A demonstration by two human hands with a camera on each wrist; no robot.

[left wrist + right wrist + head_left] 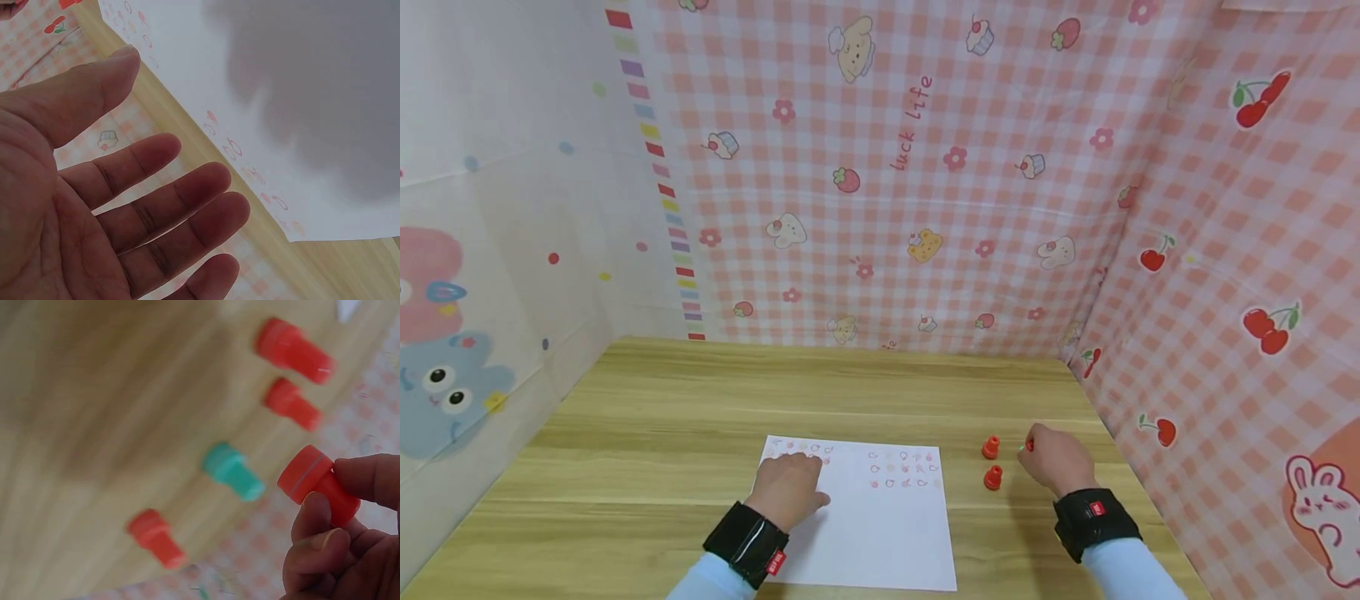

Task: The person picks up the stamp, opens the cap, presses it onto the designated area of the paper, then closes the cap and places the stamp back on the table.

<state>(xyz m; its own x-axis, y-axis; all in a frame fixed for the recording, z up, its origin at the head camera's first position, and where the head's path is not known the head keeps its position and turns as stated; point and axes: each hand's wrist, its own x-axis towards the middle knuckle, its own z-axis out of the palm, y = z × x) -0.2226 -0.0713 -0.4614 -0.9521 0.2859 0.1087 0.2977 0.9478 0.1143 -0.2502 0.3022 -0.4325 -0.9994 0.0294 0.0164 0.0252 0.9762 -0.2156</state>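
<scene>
My right hand (1060, 460) pinches a capped red toy stamp (306, 474) between thumb and fingers, above the table's right side. Two red stamps, one farther (991, 447) and one nearer (993, 477), stand upright between that hand and the paper. In the right wrist view a green stamp (232, 470) and another red stamp (156, 537) also stand on the wood; the hand mostly hides them from the head view. A white sheet of paper (887, 542) bears small printed motifs along its far part. Over its left side is my left hand (787, 490), fingers spread, holding nothing.
The wooden table (850, 392) runs back to a pink checked cloth wall (880, 200). Another checked cloth (1210, 275) closes the right side, and a white printed cloth (497, 208) the left.
</scene>
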